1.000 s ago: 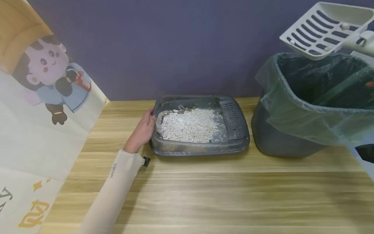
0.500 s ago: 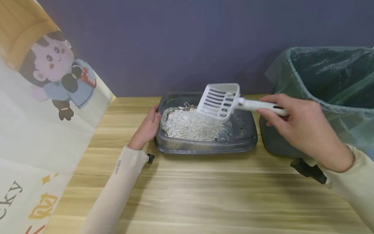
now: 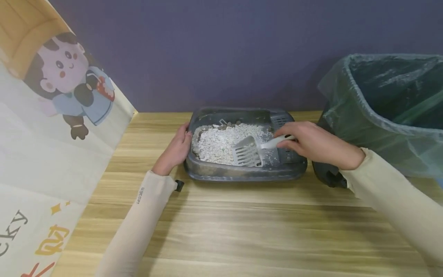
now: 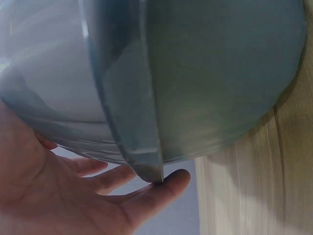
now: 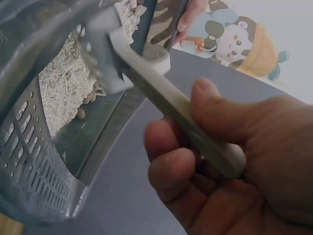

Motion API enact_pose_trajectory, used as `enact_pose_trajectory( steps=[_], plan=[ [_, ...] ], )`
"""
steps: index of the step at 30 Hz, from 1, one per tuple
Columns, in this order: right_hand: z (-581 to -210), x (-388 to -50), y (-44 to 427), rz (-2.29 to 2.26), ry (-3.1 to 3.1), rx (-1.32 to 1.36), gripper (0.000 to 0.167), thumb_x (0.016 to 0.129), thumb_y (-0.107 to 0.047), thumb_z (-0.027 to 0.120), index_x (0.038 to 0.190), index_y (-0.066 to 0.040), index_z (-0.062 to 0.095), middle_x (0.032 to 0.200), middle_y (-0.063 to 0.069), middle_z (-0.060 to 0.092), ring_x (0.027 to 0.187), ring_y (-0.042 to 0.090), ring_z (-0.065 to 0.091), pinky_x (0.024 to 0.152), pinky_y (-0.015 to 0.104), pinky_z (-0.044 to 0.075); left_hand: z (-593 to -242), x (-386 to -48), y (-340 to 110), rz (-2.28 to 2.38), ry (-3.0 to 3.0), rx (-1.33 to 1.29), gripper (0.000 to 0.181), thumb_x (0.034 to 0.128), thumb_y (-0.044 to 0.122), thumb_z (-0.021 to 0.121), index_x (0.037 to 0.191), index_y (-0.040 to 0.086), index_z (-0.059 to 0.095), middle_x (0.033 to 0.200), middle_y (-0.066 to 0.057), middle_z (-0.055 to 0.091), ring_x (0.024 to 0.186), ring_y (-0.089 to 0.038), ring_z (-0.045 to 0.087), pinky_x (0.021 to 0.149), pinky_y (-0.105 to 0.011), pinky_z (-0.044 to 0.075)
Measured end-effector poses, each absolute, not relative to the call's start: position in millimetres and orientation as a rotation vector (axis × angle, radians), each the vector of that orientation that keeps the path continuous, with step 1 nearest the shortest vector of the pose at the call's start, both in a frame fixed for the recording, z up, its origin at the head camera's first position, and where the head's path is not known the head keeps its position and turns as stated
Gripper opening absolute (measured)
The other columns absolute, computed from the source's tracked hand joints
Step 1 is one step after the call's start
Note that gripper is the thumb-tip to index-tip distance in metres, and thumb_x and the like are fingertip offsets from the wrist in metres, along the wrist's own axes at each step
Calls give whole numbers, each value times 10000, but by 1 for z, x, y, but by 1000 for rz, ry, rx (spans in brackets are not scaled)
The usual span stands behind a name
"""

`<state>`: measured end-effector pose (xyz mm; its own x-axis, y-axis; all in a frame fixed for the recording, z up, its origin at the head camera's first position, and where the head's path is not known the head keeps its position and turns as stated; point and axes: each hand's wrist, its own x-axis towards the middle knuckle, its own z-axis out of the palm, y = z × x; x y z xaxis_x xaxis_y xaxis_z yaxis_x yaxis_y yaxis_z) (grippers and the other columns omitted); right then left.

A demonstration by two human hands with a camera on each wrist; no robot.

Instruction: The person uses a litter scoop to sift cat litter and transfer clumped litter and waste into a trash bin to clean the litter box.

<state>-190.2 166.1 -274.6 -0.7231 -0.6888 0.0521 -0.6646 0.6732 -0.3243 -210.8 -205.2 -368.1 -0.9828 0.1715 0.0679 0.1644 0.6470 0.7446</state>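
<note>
A dark grey litter box (image 3: 242, 175) holds white pellet litter (image 3: 218, 144), with several brown lumps (image 3: 230, 125) along its back side. My left hand (image 3: 175, 152) rests against the box's left end; in the left wrist view, its fingers (image 4: 151, 198) lie nearly straight, touching the rim's outer edge. With my right hand (image 3: 309, 144) I grip the handle of a white slotted litter scoop (image 3: 247, 152), whose head is down in the litter, right of the middle. In the right wrist view, thumb and curled fingers (image 5: 171, 169) hold the handle; the scoop's head is blurred.
A dark bin (image 3: 323, 169) lined with a translucent green bag (image 3: 377, 123) stands right of the box, close to my right forearm. Behind the box rises a blue-purple wall (image 3: 221, 54). A white panel (image 3: 31, 154) with cartoon print borders the wooden table (image 3: 242, 231) at left.
My right hand has brought the scoop from above the bin leftward and down into the litter. The left hand stays at the box's end; the head view has shifted slightly.
</note>
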Motion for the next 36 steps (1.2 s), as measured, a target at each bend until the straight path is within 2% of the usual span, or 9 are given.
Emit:
enact_pose_trajectory(
  steps=[1, 4, 8, 12, 16, 20, 24, 32, 36],
  plan=[
    [-276, -193, 165, -496, 2778, -1132, 298, 906, -177, 641, 1194, -98, 643, 1096, 58, 631, 662, 78, 546, 568, 306, 444, -368, -211, -205, 1284, 2839, 290, 522, 1040, 237, 229, 1485, -21, 140, 1519, -212, 183, 1394, -297, 163, 1136, -419, 144],
    [-282, -199, 161, -511, 2706, -1115, 311, 917, -181, 627, 1218, -106, 640, 1158, 65, 621, 772, 119, 602, 650, 341, 494, -367, -211, -204, 1289, 2832, 288, 524, 1039, 236, 229, 1489, -14, 130, 1521, -213, 170, 1395, -300, 159, 1135, -424, 145],
    [-296, -204, 153, -521, 2642, -1127, 334, 907, -198, 640, 1222, -86, 644, 1189, 90, 626, 984, 211, 615, 757, 395, 521, -364, -212, -200, 1304, 2826, 290, 523, 1037, 235, 232, 1487, -15, 137, 1517, -218, 178, 1391, -309, 170, 1133, -431, 152],
    [-310, -206, 143, -534, 2607, -1143, 351, 900, -190, 648, 1223, -54, 640, 1168, 109, 639, 880, 198, 624, 694, 364, 501, -361, -212, -197, 1306, 2827, 285, 520, 1037, 234, 236, 1486, -10, 145, 1515, -217, 187, 1390, -309, 177, 1133, -428, 152],
    [-321, -204, 129, -529, 2563, -1096, 343, 918, -214, 624, 1231, -73, 630, 1128, 51, 651, 770, 133, 610, 696, 343, 489, -359, -212, -195, 1293, 2841, 275, 532, 1036, 263, 231, 1483, -15, 155, 1516, -212, 192, 1390, -303, 180, 1134, -421, 150],
    [-333, -203, 114, -518, 2534, -1079, 223, 951, -240, 579, 1112, -102, 644, 825, -43, 617, 546, 87, 471, 566, 295, 426, -359, -212, -195, 1277, 2844, 262, 547, 1036, 297, 219, 1489, -2, 150, 1526, -194, 179, 1394, -291, 167, 1135, -420, 146],
    [-344, -202, 109, -540, 2605, -1094, 148, 968, -251, 552, 974, -118, 617, 634, -45, 492, 469, 92, 356, 460, 265, 340, -360, -213, -195, 1275, 2843, 252, 537, 1037, 282, 221, 1495, 13, 144, 1532, -181, 171, 1397, -286, 159, 1136, -422, 142],
    [-357, -199, 120, -669, 2683, -1088, 207, 979, -314, 514, 1013, -143, 626, 660, -59, 495, 488, 105, 367, 492, 290, 356, -362, -211, -198, 1296, 2850, 248, 528, 1036, 272, 233, 1499, 30, 151, 1532, -174, 181, 1395, -286, 174, 1134, -422, 149],
    [-365, -196, 124, -762, 2752, -1051, 262, 973, -342, 511, 1109, -148, 622, 681, -55, 507, 483, 107, 374, 476, 292, 353, -365, -207, -203, 1293, 2841, 232, 533, 1035, 274, 237, 1504, 41, 136, 1536, -174, 166, 1395, -301, 170, 1131, -445, 148]
  ],
)
